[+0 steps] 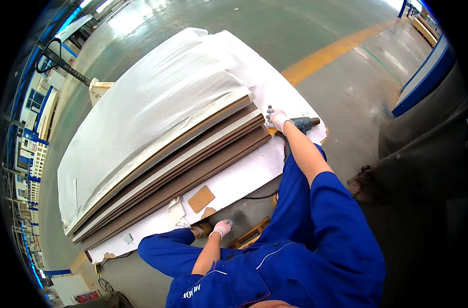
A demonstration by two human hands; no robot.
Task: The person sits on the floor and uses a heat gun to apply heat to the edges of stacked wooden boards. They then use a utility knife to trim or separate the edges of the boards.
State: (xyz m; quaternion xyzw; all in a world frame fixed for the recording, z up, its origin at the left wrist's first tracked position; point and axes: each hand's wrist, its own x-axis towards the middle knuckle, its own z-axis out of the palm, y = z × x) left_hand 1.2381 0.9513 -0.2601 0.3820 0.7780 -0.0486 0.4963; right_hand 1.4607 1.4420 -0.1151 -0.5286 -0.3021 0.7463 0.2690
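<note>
Workshop floor (pixel 275 36), grey-green and glossy, fills the background; a yellow line (pixel 336 54) crosses it at upper right. On it, a low white-topped board (pixel 244 174) lies slantwise, its nearer edge beside the person's legs. White translucent sheeting (pixel 152 92) covers most of the load on the board, its near edge rumpled toward the right end. The person wears blue workwear (pixel 341 220) and faces the load. A stack of long brown strips (pixel 180 184) protrudes from under the sheeting, lying along the board from lower left to upper right, with a pale band running between its layers. A pale wooden frame (pixel 250 234) shows on the floor below the board's near edge. A blue-grey power tool (pixel 301 123) with a dark nozzle lies at the board's right end, partly behind the right wrist. Right hand (pixel 277 118), in a pale glove, is just beside the strips' right end and near the tool; its fingers are bent, grip contents cannot be told. Left hand (pixel 222 228), similarly gloved, hangs near the left shoe, well apart from the strips; fingers curled, whether around anything cannot be told. A tan rectangular piece (pixel 201 199) and a crumpled white cloth (pixel 177 210) lie on the board's near margin.
</note>
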